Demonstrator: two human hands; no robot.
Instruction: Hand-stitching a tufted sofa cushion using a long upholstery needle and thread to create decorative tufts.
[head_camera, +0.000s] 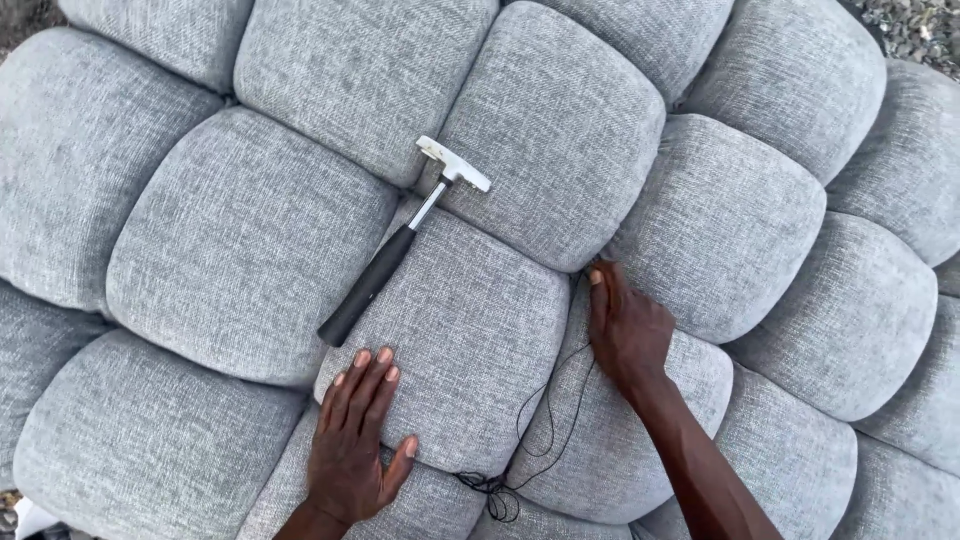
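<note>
The tufted cushion (250, 240) is pale grey all over in a fine heathered weave, the hammer (400, 245) on it has a black grip, a silvery shank and a whitish head, and the thread (545, 420) looping across the fabric is black.

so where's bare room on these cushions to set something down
Free: the grey tufted fabric cushion left of the black-handled hammer, and the cushions up right of the right hand. Crowded: between left hand and right, where black thread trails.
</note>
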